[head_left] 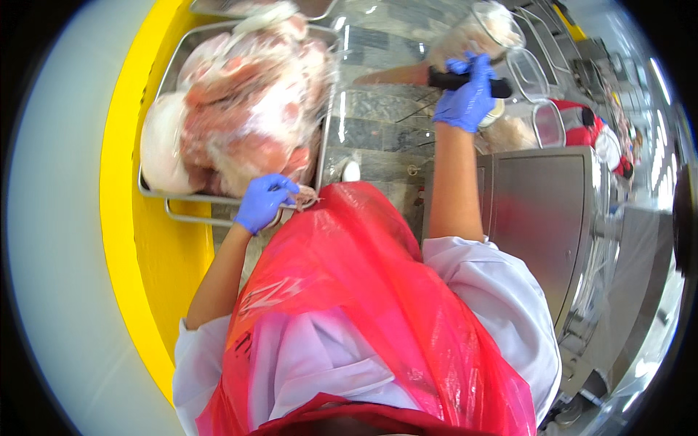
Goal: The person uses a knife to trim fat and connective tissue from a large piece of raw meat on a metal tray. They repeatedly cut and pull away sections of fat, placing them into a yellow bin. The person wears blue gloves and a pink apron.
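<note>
My right hand [467, 98], in a blue glove, is raised over the floor, closed around the black handle of a knife [442, 78]. Its pinkish-brown blade points left and is smeared by motion. Lower on the left, my gloved left hand [260, 206] pinches a small scrap of meat [305, 197] at the tray's near right corner. The metal tray [154, 195] bears a heap of large pink meat pieces [251, 109] with white fat, partly blurred. The knife is well apart from the meat.
A yellow ledge [120, 145] runs under and beside the tray, along a pale surface [54, 218]. To the right stand a steel cabinet [542, 218] and clear plastic tubs [549, 123]. A pale, plastic-covered bundle [476, 36] lies beyond my right hand. Grey tiles cover the floor [371, 109].
</note>
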Motion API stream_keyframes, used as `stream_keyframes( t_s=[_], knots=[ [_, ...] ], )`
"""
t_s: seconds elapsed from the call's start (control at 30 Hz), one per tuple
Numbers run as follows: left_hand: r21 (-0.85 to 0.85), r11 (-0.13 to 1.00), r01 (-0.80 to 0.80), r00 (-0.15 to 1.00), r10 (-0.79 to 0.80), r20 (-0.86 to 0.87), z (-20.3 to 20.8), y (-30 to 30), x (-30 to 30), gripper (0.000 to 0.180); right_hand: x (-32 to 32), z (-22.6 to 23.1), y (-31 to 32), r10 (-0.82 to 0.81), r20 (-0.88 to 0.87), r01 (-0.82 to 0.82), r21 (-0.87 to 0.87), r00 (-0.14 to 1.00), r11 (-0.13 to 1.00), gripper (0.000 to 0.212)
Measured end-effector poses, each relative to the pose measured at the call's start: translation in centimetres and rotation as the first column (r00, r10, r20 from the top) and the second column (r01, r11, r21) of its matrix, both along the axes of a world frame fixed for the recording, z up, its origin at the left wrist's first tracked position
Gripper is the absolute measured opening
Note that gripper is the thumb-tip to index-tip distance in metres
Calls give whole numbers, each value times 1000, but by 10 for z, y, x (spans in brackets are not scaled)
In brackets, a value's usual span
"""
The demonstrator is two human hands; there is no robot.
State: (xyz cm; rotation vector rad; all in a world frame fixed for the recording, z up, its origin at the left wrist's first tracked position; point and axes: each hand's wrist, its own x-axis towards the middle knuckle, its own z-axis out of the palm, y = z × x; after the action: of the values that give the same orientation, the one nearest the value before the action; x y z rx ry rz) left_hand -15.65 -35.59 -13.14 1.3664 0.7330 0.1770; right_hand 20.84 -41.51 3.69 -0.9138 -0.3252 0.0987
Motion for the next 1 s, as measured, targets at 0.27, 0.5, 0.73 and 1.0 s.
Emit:
stream_keyframes(
  t_s=[0.27,0.5,0.73,1.0],
  knots=[
    [-5,999,34,999,-34,12,46,16,95,27,101,-73,-58,-293,-147,246,-272,945,930,21],
    [-85,992,94,990,-102,-97,18,-18,211,25,213,-104,-117,-328,-132,255,-388,936,886,22],
    [6,984,177,984,-177,-17,45,-26,362,21,289,-126,-169,-381,-138,292,-428,914,856,22],
    [197,929,314,944,-327,35,33,26,507,22,290,-119,-182,-440,11,388,-492,898,779,15]
  ],
)
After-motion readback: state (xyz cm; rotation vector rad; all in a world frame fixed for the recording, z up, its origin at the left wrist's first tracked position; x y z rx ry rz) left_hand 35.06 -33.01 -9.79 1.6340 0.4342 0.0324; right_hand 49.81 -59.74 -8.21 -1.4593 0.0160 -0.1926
